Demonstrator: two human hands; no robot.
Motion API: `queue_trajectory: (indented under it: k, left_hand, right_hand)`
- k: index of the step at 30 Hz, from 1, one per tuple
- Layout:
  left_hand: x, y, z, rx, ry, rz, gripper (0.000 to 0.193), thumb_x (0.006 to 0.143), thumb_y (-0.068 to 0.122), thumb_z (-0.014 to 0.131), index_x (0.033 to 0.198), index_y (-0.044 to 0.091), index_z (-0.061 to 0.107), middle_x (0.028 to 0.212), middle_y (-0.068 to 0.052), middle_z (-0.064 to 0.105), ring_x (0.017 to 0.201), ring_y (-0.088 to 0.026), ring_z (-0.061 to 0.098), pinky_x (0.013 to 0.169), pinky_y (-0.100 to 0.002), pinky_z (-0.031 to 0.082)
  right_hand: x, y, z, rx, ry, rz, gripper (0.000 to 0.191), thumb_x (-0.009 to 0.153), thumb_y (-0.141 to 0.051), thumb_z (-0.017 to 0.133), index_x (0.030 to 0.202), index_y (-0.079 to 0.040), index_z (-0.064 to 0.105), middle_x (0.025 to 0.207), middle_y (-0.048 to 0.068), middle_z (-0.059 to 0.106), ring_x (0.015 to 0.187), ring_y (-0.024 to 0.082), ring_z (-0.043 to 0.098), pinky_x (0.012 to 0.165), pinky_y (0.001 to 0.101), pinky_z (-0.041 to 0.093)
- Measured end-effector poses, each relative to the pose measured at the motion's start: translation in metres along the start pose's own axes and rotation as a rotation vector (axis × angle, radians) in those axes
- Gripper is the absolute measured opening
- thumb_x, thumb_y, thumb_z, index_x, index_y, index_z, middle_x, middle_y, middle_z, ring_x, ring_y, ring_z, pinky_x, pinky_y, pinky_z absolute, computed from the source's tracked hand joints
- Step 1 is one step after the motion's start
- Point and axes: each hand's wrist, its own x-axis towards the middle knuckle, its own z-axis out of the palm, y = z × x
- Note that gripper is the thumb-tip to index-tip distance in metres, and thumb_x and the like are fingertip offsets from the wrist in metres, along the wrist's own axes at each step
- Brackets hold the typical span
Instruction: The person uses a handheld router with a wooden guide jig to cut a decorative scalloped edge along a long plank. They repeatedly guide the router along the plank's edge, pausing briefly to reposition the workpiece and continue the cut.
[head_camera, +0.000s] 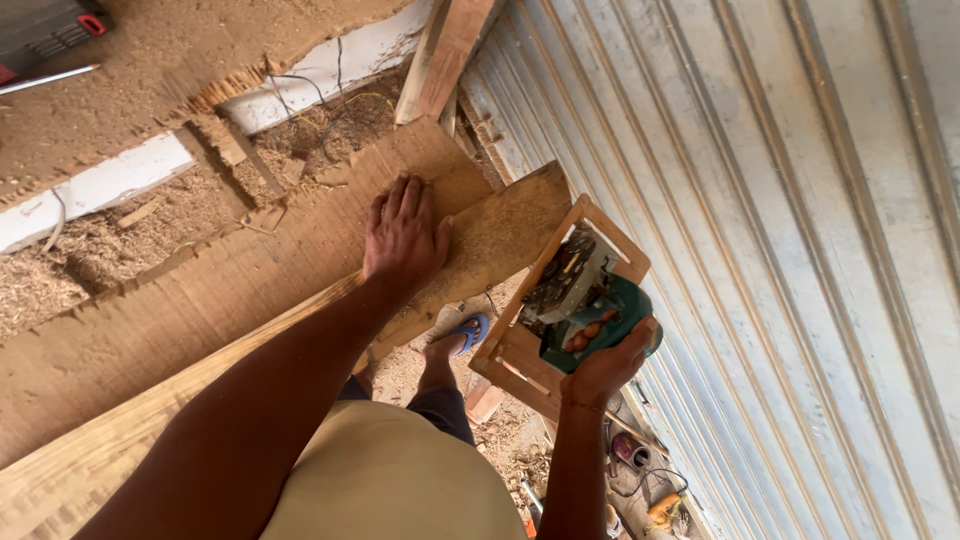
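My left hand (403, 233) lies flat, fingers spread, on a long wooden plank (250, 290) that runs from lower left to upper right. My right hand (607, 368) grips the handle of a green power tool (590, 300) fixed inside a light wooden frame (520, 350). The tool hangs just off the plank's far end, beside the metal wall. My foot in a blue sandal (468, 330) shows below, between the plank and the framed tool.
A corrugated metal wall (780, 220) fills the right side. Sawdust and wood offcuts (110, 240) cover the workbench at upper left. A board (445, 50) leans at the top. Small items and cables (640, 480) lie on the floor at bottom right.
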Motion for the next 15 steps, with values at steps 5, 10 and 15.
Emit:
queue_trajectory:
  k: [5,10,15]
  left_hand:
    - [0.001,-0.004,0.005,-0.007,0.020,0.006,0.066,0.104,0.045,0.034,0.151,-0.001,0.039,0.159,-0.020,0.036,0.152,-0.032,0.027,0.122,-0.051,0.019]
    - [0.001,-0.007,0.006,0.018,-0.074,0.125,0.053,0.109,0.042,0.029,0.145,0.009,0.050,0.157,-0.017,0.041,0.149,-0.031,0.032,0.122,-0.052,0.023]
    - [-0.002,-0.008,0.008,0.068,-0.127,0.167,0.049,0.110,0.040,0.031,0.141,0.011,0.055,0.152,-0.010,0.050,0.149,-0.027,0.037,0.122,-0.049,0.029]
  right_hand:
    - [-0.004,0.001,0.008,-0.020,0.016,-0.019,0.054,0.107,-0.058,0.039,0.090,-0.009,0.055,0.062,0.005,0.052,0.047,0.017,0.048,0.043,0.0324,0.042]
    - [-0.007,0.003,0.012,-0.067,0.015,-0.039,0.055,0.107,-0.057,0.036,0.089,-0.009,0.055,0.062,0.005,0.052,0.046,0.018,0.047,0.043,0.0329,0.043]
    - [-0.003,0.005,0.011,-0.056,0.000,-0.022,0.055,0.108,-0.057,0.035,0.089,-0.009,0.055,0.062,0.005,0.051,0.047,0.017,0.047,0.044,0.0335,0.043]
